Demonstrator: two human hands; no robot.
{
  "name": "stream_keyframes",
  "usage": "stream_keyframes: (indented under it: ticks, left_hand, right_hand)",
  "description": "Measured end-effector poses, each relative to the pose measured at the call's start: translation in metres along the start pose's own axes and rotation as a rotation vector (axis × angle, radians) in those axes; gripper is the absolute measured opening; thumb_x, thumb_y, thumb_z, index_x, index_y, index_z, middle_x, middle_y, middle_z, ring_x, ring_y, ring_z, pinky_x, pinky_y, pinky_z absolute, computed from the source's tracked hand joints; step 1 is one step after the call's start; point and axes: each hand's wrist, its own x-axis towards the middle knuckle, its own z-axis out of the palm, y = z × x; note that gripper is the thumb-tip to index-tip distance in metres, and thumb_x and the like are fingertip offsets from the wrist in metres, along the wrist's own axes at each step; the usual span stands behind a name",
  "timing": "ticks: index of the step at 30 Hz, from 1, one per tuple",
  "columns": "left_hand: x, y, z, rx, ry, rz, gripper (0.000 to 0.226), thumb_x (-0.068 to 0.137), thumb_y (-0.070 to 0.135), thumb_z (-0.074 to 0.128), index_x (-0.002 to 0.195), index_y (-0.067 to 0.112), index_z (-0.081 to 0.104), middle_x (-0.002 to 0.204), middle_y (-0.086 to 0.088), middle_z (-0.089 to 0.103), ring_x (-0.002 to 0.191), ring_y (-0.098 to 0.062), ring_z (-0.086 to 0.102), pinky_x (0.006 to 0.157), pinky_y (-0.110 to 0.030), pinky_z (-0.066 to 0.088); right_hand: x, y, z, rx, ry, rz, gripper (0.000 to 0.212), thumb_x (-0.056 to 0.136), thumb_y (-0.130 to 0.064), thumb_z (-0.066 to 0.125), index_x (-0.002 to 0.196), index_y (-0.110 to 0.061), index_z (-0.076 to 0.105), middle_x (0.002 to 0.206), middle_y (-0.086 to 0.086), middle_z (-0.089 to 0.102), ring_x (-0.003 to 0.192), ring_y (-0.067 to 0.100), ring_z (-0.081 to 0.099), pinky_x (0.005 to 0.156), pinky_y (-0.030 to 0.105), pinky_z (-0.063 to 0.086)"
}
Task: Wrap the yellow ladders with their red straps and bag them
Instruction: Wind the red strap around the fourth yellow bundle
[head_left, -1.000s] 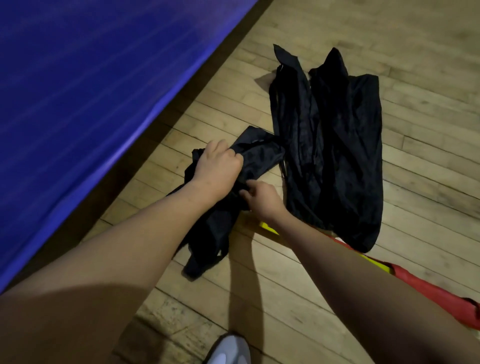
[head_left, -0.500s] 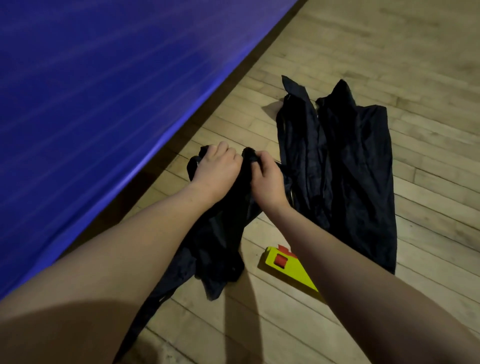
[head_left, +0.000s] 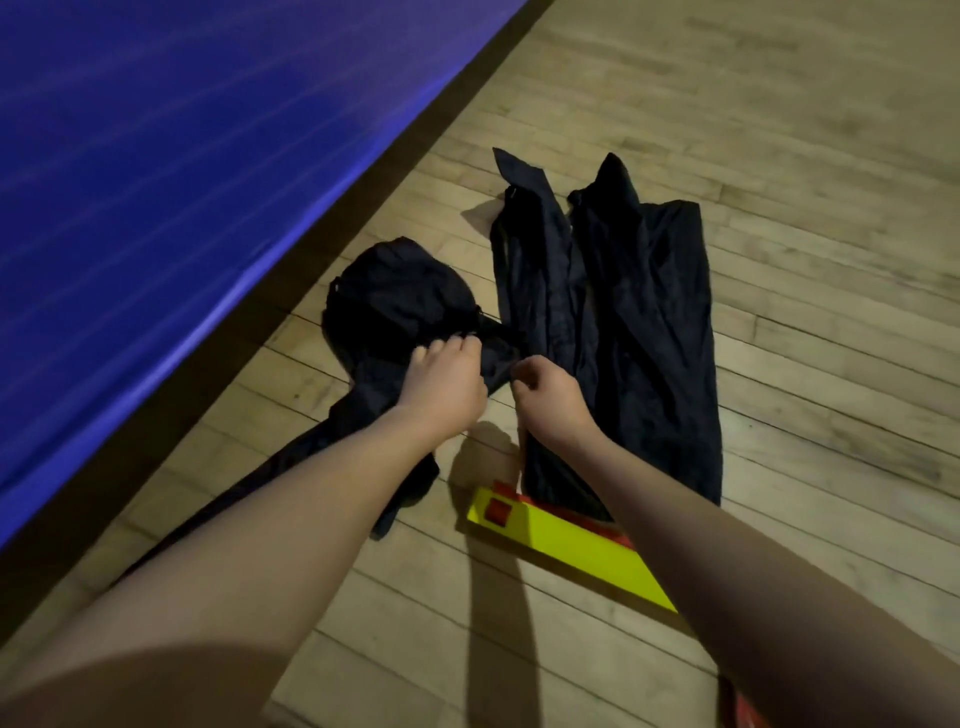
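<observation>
A crumpled black bag (head_left: 400, 306) lies on the wooden floor beside the blue mat. My left hand (head_left: 444, 382) and my right hand (head_left: 545, 392) both pinch its dark fabric near the mouth, a short gap between them. A folded yellow ladder bundle (head_left: 566, 548) with a red strap (head_left: 500, 512) lies on the floor under my right forearm, partly hidden by it. Two more black bags (head_left: 613, 322) lie flat side by side just right of my hands.
A blue mat (head_left: 171, 171) runs diagonally along the left, its dark edge close to the crumpled bag. Bare wooden floor (head_left: 810, 156) spreads to the right and behind. A bit of red (head_left: 743, 709) shows at the bottom right edge.
My hands have drawn apart along the bag's fabric, and the bag's top has spread into a rounded heap to the upper left. More of the yellow bundle shows.
</observation>
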Motion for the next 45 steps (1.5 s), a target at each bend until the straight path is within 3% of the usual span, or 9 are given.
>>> stream_keyframes:
  ticks: [6, 11, 16, 22, 29, 33, 36, 40, 45]
  left_hand:
    - [-0.037, 0.061, 0.006, -0.157, -0.106, 0.082, 0.025, 0.097, 0.024, 0.044, 0.118, 0.012, 0.051, 0.116, -0.008, 0.062, 0.108, -0.032, 0.056, 0.09, -0.038, 0.042]
    - [-0.066, 0.124, 0.016, -0.176, -0.212, 0.163, 0.024, 0.096, 0.026, 0.046, 0.116, 0.014, 0.052, 0.106, -0.009, 0.065, 0.1, -0.031, 0.06, 0.081, -0.038, 0.048]
    - [-0.091, 0.194, 0.032, 0.019, -0.386, 0.401, 0.03, 0.097, 0.025, 0.047, 0.122, 0.01, 0.048, 0.118, -0.011, 0.059, 0.108, -0.031, 0.055, 0.082, -0.037, 0.039]
    - [-0.104, 0.241, 0.083, 0.224, -0.475, 0.483, 0.041, 0.09, 0.021, 0.054, 0.127, 0.009, 0.042, 0.127, -0.011, 0.046, 0.119, -0.029, 0.043, 0.096, -0.038, 0.035]
    - [-0.117, 0.245, 0.137, 0.379, -0.371, 0.512, 0.053, 0.089, 0.024, 0.061, 0.134, 0.01, 0.036, 0.132, -0.01, 0.043, 0.122, -0.028, 0.041, 0.098, -0.036, 0.033]
    - [-0.116, 0.245, 0.14, 0.383, -0.272, 0.531, 0.046, 0.09, 0.016, 0.059, 0.132, 0.011, 0.041, 0.13, -0.008, 0.046, 0.12, -0.026, 0.043, 0.096, -0.034, 0.035]
    - [-0.118, 0.241, 0.136, 0.394, -0.218, 0.565, 0.042, 0.09, 0.019, 0.059, 0.128, 0.01, 0.044, 0.123, -0.007, 0.049, 0.115, -0.025, 0.045, 0.093, -0.033, 0.037]
    - [-0.124, 0.226, 0.129, 0.344, -0.212, 0.525, 0.038, 0.09, 0.024, 0.057, 0.123, 0.011, 0.044, 0.12, -0.008, 0.047, 0.112, -0.025, 0.048, 0.093, -0.034, 0.037]
    - [-0.128, 0.206, 0.129, 0.248, -0.213, 0.406, 0.045, 0.089, 0.041, 0.059, 0.121, 0.012, 0.045, 0.119, -0.007, 0.05, 0.113, -0.026, 0.051, 0.093, -0.034, 0.038]
  right_hand:
    - [-0.057, 0.047, -0.05, -0.111, 0.029, 0.075, 0.02, 0.09, -0.016, 0.048, 0.101, -0.013, 0.065, 0.103, 0.009, 0.068, 0.096, 0.027, 0.062, 0.081, 0.038, 0.051]
    - [-0.123, 0.095, -0.089, -0.176, 0.07, 0.185, 0.02, 0.089, -0.016, 0.046, 0.099, -0.015, 0.063, 0.102, 0.01, 0.067, 0.097, 0.031, 0.061, 0.081, 0.041, 0.051]
    - [-0.176, 0.151, -0.12, -0.178, 0.096, 0.27, 0.021, 0.088, -0.014, 0.048, 0.1, -0.012, 0.065, 0.102, 0.011, 0.068, 0.096, 0.03, 0.062, 0.079, 0.039, 0.051]
    - [-0.202, 0.197, -0.124, -0.183, 0.123, 0.393, 0.018, 0.089, -0.021, 0.049, 0.095, -0.011, 0.063, 0.099, 0.01, 0.068, 0.096, 0.029, 0.061, 0.074, 0.035, 0.048]
    - [-0.214, 0.218, -0.108, -0.335, 0.204, 0.331, 0.023, 0.092, -0.034, 0.051, 0.091, -0.013, 0.058, 0.087, 0.004, 0.065, 0.082, 0.024, 0.062, 0.066, 0.036, 0.049]
    - [-0.223, 0.222, -0.096, -0.449, 0.189, 0.296, 0.027, 0.093, -0.04, 0.049, 0.092, -0.015, 0.06, 0.089, 0.003, 0.066, 0.087, 0.025, 0.062, 0.079, 0.036, 0.043]
    - [-0.237, 0.226, -0.085, -0.453, 0.174, 0.367, 0.028, 0.094, -0.044, 0.049, 0.097, -0.018, 0.059, 0.092, -0.001, 0.066, 0.091, 0.021, 0.061, 0.09, 0.037, 0.041]
    - [-0.254, 0.231, -0.072, -0.276, 0.211, 0.504, 0.035, 0.089, -0.052, 0.053, 0.104, -0.02, 0.054, 0.098, -0.005, 0.066, 0.096, 0.019, 0.062, 0.089, 0.037, 0.04]
    - [-0.247, 0.227, -0.064, -0.321, 0.114, 0.552, 0.045, 0.082, -0.06, 0.058, 0.101, -0.019, 0.054, 0.101, -0.002, 0.063, 0.102, 0.022, 0.057, 0.09, 0.04, 0.033]
